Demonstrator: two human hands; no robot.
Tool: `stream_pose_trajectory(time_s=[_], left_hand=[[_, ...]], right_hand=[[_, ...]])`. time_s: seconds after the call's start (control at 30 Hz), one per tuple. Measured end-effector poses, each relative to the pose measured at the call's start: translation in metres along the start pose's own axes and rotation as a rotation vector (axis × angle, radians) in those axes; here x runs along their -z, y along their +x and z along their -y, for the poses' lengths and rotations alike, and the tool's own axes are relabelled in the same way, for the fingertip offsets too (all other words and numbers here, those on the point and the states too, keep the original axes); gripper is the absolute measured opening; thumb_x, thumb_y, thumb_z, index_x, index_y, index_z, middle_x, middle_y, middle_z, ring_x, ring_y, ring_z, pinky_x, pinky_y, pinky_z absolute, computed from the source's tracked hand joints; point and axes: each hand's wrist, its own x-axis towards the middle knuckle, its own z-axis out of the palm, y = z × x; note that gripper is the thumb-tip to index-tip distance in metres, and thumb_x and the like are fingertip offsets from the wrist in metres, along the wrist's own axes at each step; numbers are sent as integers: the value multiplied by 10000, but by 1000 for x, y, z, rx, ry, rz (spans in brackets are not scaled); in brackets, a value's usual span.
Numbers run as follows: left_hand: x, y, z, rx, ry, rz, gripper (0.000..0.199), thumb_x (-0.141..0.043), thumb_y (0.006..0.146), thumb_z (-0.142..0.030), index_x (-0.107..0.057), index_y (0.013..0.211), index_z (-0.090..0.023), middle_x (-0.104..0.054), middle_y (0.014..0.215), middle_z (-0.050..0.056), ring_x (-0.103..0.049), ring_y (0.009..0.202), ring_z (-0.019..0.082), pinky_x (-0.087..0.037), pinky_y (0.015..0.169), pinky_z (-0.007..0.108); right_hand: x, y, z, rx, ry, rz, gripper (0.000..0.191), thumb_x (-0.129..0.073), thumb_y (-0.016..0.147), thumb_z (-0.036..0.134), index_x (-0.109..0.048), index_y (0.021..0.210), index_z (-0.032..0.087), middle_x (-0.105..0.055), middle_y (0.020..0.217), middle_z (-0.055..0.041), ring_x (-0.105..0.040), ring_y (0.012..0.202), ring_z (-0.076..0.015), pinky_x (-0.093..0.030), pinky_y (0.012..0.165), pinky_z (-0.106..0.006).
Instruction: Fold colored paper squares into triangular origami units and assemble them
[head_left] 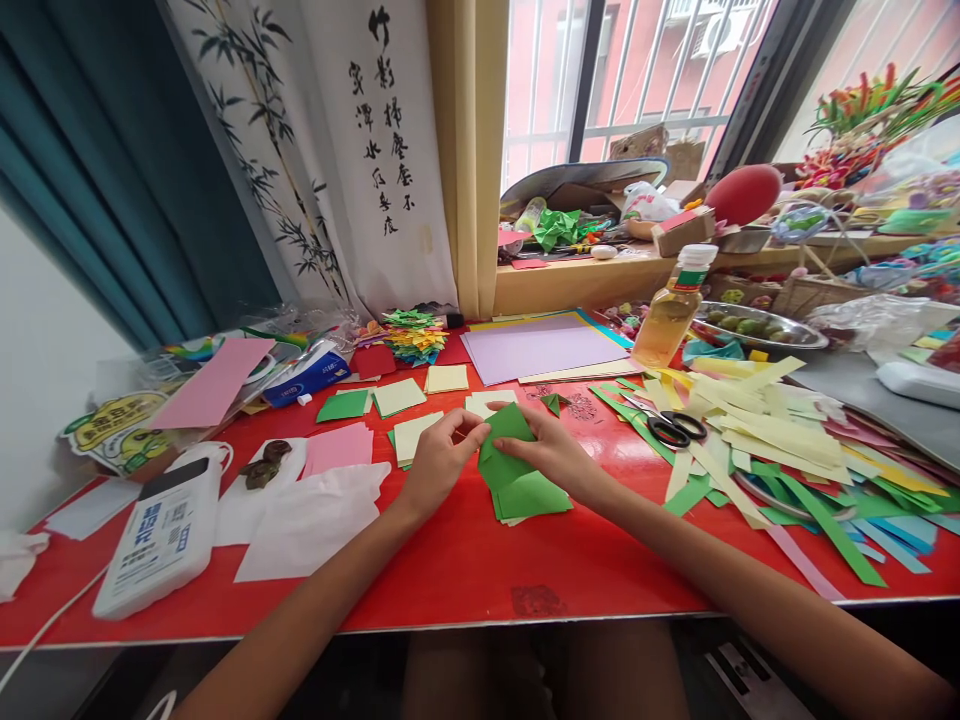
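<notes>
A square of green paper [504,462] is held up between my two hands over the red table. My left hand [450,455] pinches its left corner with thumb and fingertips. My right hand [553,450] grips its right side, thumb across the front and the other fingers partly hidden behind. Just below lies a stack of green paper squares [534,497] with a pale edge showing underneath. A small folded green paper piece [554,402] sits beyond my right hand. Squares of pale yellow paper [399,397] lie beyond my left hand.
Black-handled scissors [676,428] rest among many paper strips [780,440] on the right. Behind them stands a bottle of amber liquid [671,310]. Large lilac sheets [544,347] lie at the back. On the left are a white power bank-like device [161,540] and white tissue [315,525].
</notes>
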Motion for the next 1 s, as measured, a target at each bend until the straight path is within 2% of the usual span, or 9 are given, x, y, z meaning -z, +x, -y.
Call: stream_pose_trajectory(time_s=[0.13, 0.3, 0.43, 0.6, 0.7, 0.87, 1.0], left_hand=[[-1, 1, 2, 4, 6, 18, 220, -457, 810, -382, -539, 770, -182, -544, 723, -12, -494, 679, 115, -400, 629, 222], [-1, 1, 3, -11, 27, 37, 201, -463, 805, -366, -526, 758, -181, -527, 713, -8, -489, 669, 118, -401, 618, 227], [-2, 0, 0, -26, 80, 32, 188, -462, 802, -347, -529, 751, -179, -538, 724, -2, -490, 671, 120, -400, 617, 231], [-2, -1, 0, 55, 74, 121, 196, -470, 789, -339, -520, 699, -173, -538, 664, -12, -477, 607, 113, -373, 557, 222], [-2, -1, 3, 54, 104, 136, 204, -470, 791, -345, -521, 690, -176, -547, 674, -15, -488, 630, 118, -375, 580, 226], [-1, 3, 3, 35, 30, 30, 227, -438, 815, -385, -556, 841, -194, -587, 829, 3, -520, 758, 132, -405, 689, 244], [1, 6, 5, 82, -132, 14, 216, -498, 779, -381, -567, 801, -178, -568, 750, -1, -509, 689, 120, -417, 656, 246]], right_hand=[[-1, -1, 1, 23, 53, -40, 434, -578, 705, 237, -508, 1133, 263, -618, 866, 2, -588, 742, -162, -481, 632, -270], [-1, 0, 1, 84, -43, -149, 395, -575, 712, 270, -537, 1105, 256, -609, 901, -10, -565, 774, -161, -461, 664, -264], [1, 1, 1, 88, -11, -180, 300, -573, 701, 284, -570, 996, 230, -603, 823, -9, -550, 686, -151, -449, 601, -259], [3, 2, 5, 102, 78, -235, 227, -561, 704, 304, -557, 918, 229, -595, 796, -5, -529, 635, -139, -433, 554, -246], [5, 3, 6, 148, 71, -277, 173, -555, 722, 321, -555, 861, 218, -588, 782, -3, -525, 656, -135, -426, 574, -239], [2, 3, 1, 87, -16, -200, 280, -565, 719, 332, -551, 983, 238, -600, 850, -10, -549, 716, -156, -445, 611, -256], [-3, 1, -3, 117, -148, -139, 420, -540, 761, 330, -478, 1169, 254, -600, 969, -23, -562, 826, -183, -459, 668, -277]])
